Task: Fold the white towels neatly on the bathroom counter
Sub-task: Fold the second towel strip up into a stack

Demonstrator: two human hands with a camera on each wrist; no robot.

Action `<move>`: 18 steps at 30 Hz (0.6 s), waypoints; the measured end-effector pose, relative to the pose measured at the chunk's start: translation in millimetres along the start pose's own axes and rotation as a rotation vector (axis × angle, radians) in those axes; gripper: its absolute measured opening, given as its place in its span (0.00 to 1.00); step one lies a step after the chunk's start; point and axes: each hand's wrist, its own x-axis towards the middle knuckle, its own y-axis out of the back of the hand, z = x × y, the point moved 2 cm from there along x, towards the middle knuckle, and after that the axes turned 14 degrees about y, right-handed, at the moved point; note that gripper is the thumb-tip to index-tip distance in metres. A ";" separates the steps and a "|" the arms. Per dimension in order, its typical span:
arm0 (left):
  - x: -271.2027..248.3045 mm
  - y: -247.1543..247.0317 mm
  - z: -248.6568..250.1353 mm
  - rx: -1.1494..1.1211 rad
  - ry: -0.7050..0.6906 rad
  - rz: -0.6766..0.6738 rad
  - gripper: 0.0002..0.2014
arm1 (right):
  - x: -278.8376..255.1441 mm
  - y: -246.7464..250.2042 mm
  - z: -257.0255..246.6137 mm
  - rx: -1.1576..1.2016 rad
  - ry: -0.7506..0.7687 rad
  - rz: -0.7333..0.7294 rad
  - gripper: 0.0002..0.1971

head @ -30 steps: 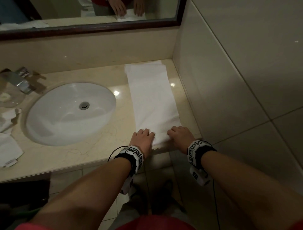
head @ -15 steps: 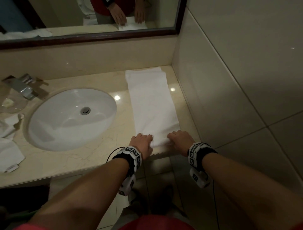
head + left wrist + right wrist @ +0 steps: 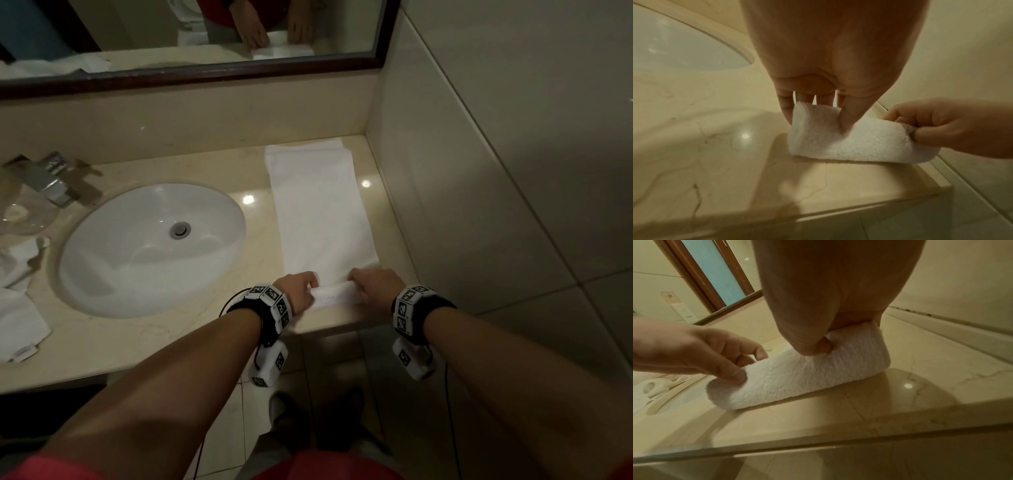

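Sink (image 3: 150, 246): oval white basin set into the bench (image 3: 191, 329), well left of the hands.
Left hand (image 3: 296, 291): thumb and fingers pinch the left end of the rolled near end of the towel (image 3: 318, 212).
Towel: 1 long white strip lying flat on the bench, running from the back wall toward the front edge; its near end is curled up into a low roll between the 2 hands.
Right hand (image 3: 375, 286): fingers and thumb grip the right end of the roll.
Edges: the roll sits near the front edge of the bench; the tiled wall (image 3: 479, 171) stands close on the right.
Open room: bare bench between sink and towel.
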 end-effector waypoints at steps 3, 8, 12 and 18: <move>5.4 4.5 -1.7 -0.048 0.014 -0.007 0.13 | 4.2 3.3 1.8 0.013 0.004 -0.045 0.16; 15.9 7.6 -4.5 -0.114 0.002 0.036 0.11 | 16.7 1.2 8.7 0.047 -0.020 -0.051 0.11; 22.0 7.2 -3.8 -0.094 -0.014 0.058 0.12 | 21.0 -1.4 13.5 0.004 -0.014 -0.027 0.07; 28.6 8.0 -4.3 -0.044 -0.033 0.102 0.11 | 21.5 -7.1 16.6 -0.080 0.018 0.045 0.09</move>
